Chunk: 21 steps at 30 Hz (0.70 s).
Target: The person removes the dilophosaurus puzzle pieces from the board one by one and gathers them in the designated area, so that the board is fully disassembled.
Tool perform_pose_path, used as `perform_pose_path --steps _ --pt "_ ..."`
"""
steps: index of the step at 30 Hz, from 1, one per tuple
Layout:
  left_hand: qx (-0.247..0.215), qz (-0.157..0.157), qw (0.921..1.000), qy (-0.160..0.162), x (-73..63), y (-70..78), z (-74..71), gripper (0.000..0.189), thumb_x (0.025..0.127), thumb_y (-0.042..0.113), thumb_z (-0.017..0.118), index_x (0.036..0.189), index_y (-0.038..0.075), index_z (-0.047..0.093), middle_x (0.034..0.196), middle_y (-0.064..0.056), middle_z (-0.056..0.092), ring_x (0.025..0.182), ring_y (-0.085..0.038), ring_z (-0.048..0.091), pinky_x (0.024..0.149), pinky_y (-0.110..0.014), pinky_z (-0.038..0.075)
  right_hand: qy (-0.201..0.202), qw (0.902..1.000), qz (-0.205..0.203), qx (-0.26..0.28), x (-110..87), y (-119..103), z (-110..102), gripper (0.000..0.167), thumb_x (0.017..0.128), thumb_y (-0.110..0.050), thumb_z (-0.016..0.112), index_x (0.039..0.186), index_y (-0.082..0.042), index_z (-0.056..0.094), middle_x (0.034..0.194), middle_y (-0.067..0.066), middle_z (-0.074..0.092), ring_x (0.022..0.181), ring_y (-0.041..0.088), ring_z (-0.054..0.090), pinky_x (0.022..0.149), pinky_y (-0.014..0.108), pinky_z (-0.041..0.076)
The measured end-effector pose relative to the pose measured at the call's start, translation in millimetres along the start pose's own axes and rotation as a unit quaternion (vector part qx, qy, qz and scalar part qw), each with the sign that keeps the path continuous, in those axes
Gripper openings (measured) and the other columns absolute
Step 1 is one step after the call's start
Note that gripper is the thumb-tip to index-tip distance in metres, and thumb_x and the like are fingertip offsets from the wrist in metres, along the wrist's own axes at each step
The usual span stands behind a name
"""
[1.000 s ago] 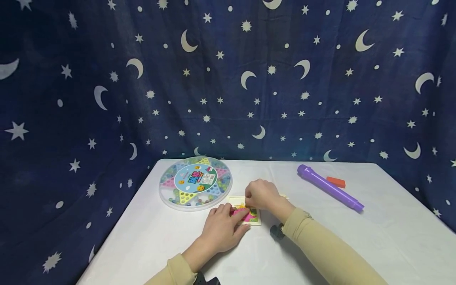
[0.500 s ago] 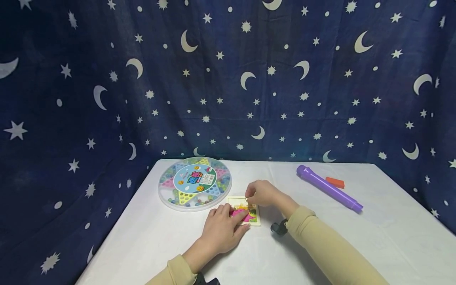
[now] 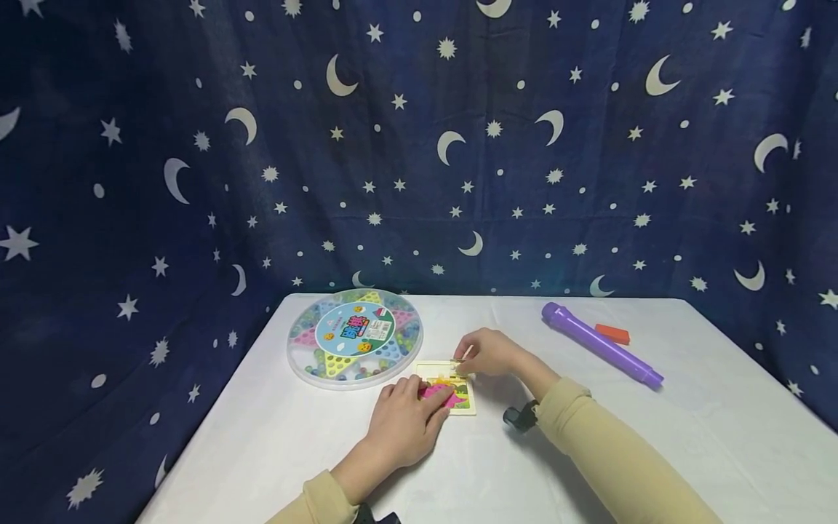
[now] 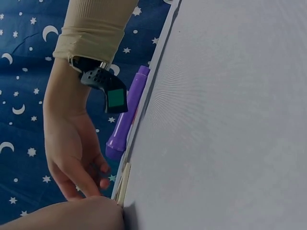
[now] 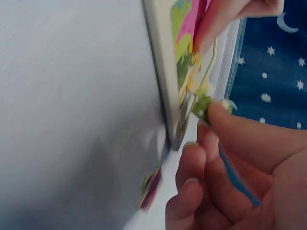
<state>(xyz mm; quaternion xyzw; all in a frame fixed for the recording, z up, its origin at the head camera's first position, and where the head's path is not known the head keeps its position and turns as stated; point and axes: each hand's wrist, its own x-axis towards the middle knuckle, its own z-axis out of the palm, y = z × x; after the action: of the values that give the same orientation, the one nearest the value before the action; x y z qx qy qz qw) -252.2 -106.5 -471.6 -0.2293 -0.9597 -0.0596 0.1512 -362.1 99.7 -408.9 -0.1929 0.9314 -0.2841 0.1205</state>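
Observation:
A small jigsaw puzzle in a cream-coloured frame [image 3: 465, 412] lies on the table, with a pink figure on the pieces inside it. My left hand [image 3: 404, 423] rests on its left part, fingers fairly straight across the pink area. At the puzzle's far right corner, my right hand [image 3: 489, 352] pinches a small green puzzle piece [image 5: 202, 102] between thumb and fingers. That piece is tilted above the frame's edge in the right wrist view. Another piece with a purple side [image 5: 151, 189] lies on the table beyond the frame's corner.
A round, clear Chinese checkers box [image 3: 302, 370] with marbles lies behind and left of the puzzle. A purple toy microphone [image 3: 599, 344] and a red block [image 3: 612, 334] lie to the right. Behind the table [image 3: 262, 466] hangs a dark blue star-and-moon curtain [image 3: 406, 145].
My right hand has drawn slightly right from the puzzle's middle to its far right corner, fingers raised a little. My left hand stays on the puzzle. The head view has shifted slightly.

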Motion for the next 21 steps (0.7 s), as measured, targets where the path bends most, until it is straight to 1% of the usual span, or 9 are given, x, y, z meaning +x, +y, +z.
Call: perform_pose_path --steps 4,7,11,13,15,16,18,19,21 --pt "-0.017 -0.003 0.9995 0.026 -0.7 -0.9 2.8 0.039 0.104 0.05 0.052 0.138 0.037 0.067 0.114 -0.005 0.06 0.103 -0.021 0.054 0.09 -0.046 0.043 0.015 0.9992 0.004 0.038 -4.9 19.5 -9.1 0.011 0.089 -0.02 0.081 0.1 -0.018 0.077 0.083 0.001 0.07 0.071 0.019 0.063 0.065 0.031 0.049" --pt "-0.039 -0.01 0.9979 0.051 -1.1 -2.4 4.9 0.037 0.101 0.05 0.058 0.131 0.035 0.072 0.114 -0.003 0.064 0.105 -0.02 0.057 0.091 -0.047 0.044 0.026 0.9979 0.018 0.057 -11.1 34.0 -19.1 0.014 0.092 -0.021 0.078 0.106 -0.017 0.078 0.082 0.002 0.07 0.07 0.021 0.064 0.063 0.031 0.049" --pt "-0.067 -0.024 0.9936 0.087 -1.7 -5.2 5.8 0.037 0.093 0.05 0.069 0.12 0.025 0.078 0.11 -0.002 0.07 0.103 -0.021 0.063 0.09 -0.046 0.047 0.043 0.9961 0.039 0.066 -21.2 52.1 -30.6 0.018 0.094 -0.02 0.075 0.11 -0.014 0.078 0.083 0.004 0.069 0.071 0.023 0.062 0.064 0.033 0.048" --pt "-0.08 -0.034 0.9914 0.098 -1.7 -6.6 5.5 0.039 0.09 0.051 0.073 0.114 0.02 0.078 0.103 0.001 0.072 0.095 -0.019 0.065 0.085 -0.043 0.05 0.052 0.9956 0.048 0.062 -27.1 60.9 -34.6 0.019 0.094 -0.021 0.075 0.111 -0.013 0.077 0.084 0.005 0.069 0.071 0.023 0.062 0.065 0.033 0.048" --pt "-0.091 -0.046 0.9897 0.1 -1.4 -8.2 5.0 0.04 0.087 0.053 0.076 0.109 0.019 0.078 0.093 0.006 0.071 0.083 -0.013 0.063 0.075 -0.037 0.05 0.058 0.9946 0.062 0.06 -33.3 69.0 -38.3 0.02 0.093 -0.024 0.076 0.11 -0.013 0.076 0.085 0.006 0.068 0.072 0.023 0.062 0.066 0.034 0.048" --pt "-0.097 -0.05 0.9892 0.097 -1.2 -9.2 4.6 0.04 0.086 0.053 0.077 0.107 0.019 0.077 0.087 0.008 0.069 0.076 -0.011 0.06 0.07 -0.034 0.048 0.061 0.9938 0.071 0.06 -36.6 72.9 -40.1 0.021 0.093 -0.025 0.077 0.109 -0.013 0.076 0.084 0.006 0.068 0.072 0.023 0.062 0.066 0.034 0.048" --pt "-0.11 -0.053 0.9883 0.091 -0.8 -11.2 3.6 0.039 0.086 0.054 0.078 0.106 0.02 0.077 0.081 0.012 0.067 0.069 -0.008 0.054 0.063 -0.031 0.043 0.07 0.9922 0.084 0.06 -43.0 80.7 -43.7 0.022 0.092 -0.026 0.078 0.108 -0.012 0.075 0.084 0.006 0.068 0.071 0.023 0.062 0.065 0.035 0.048" --pt "-0.117 -0.051 0.9879 0.089 -0.7 -12.3 2.9 0.039 0.086 0.053 0.078 0.106 0.02 0.078 0.08 0.012 0.066 0.067 -0.007 0.052 0.062 -0.031 0.042 0.073 0.9913 0.089 0.063 -46.2 84.6 -45.6 0.022 0.092 -0.027 0.078 0.107 -0.012 0.075 0.084 0.007 0.068 0.071 0.024 0.062 0.064 0.035 0.048" --pt "-0.123 -0.043 0.9875 0.088 -1.1 -14.9 2.2 0.038 0.086 0.051 0.079 0.108 0.02 0.08 0.087 0.01 0.072 0.073 -0.008 0.061 0.066 -0.032 0.048 0.084 0.9893 0.098 0.067 -52.3 91.6 -49.0 0.022 0.091 -0.027 0.079 0.106 -0.011 0.074 0.083 0.008 0.067 0.07 0.024 0.062 0.063 0.035 0.047"
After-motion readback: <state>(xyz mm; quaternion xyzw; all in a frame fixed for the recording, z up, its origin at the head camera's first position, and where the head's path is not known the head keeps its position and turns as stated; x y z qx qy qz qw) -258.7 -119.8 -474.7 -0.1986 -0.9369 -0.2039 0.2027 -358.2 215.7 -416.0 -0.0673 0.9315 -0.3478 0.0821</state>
